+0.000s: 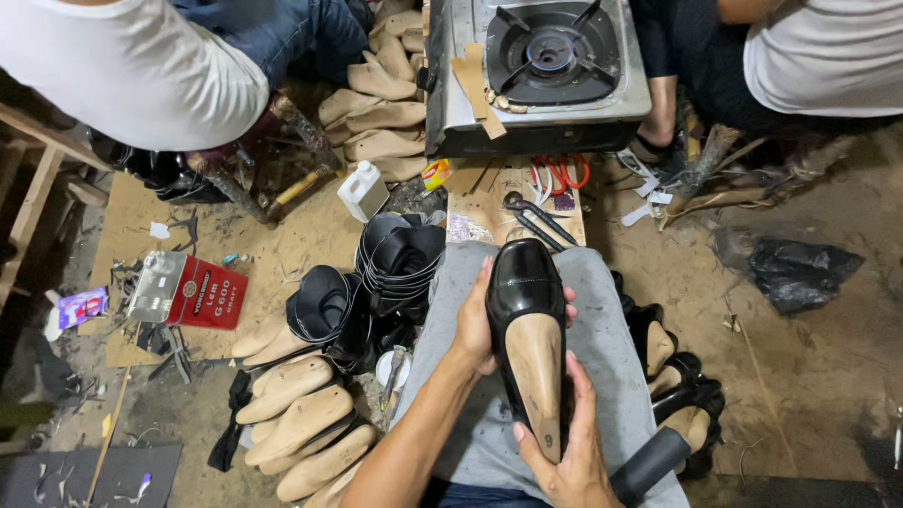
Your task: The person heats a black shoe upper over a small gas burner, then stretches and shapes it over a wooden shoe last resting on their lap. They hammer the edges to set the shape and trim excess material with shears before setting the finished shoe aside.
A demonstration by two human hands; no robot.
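Both hands clasp one black shoe (523,282) mounted on a wooden last (536,362), held over the lap on a grey cloth (602,310).

Left hand (473,325): fingers wrapped around the left side of the shoe near its toe, closed on it. Fingertips pass behind the shoe and show only as small tips at its right edge.

Right hand (569,442): cupped round the near, heel end of the last, thumb on the left, fingers up the right side, pressed on the wood. Its wrist is cut off by the lower frame edge.

Shoe: glossy black upper covering the toe and sides; pale bare wood of the last shows through the opening, with a small dark mark near the heel, too small to make out. The underside is hidden.

Long axis: runs near to far, toe pointing far, heel toward the person.

Surroundings:
- Heap of bare wooden lasts (301,419) on the floor, near left; more lie far, beside a gas stove (536,66).
- Stack of black shoe uppers (400,254) left of the knee.
- Red tin (193,292) lying on its side on cardboard, far left.
- White plastic bottle (362,191) beyond the uppers.
- Pliers (536,218) and red-handled scissors (562,172) on a small board just beyond the shoe toe.
- Lasted black shoes (682,395) on the right, partly hidden by the knee.
- Dark cylinder (649,466) near right, possibly a tool handle.
- Two other persons, far left and far right, cut off by the frame.
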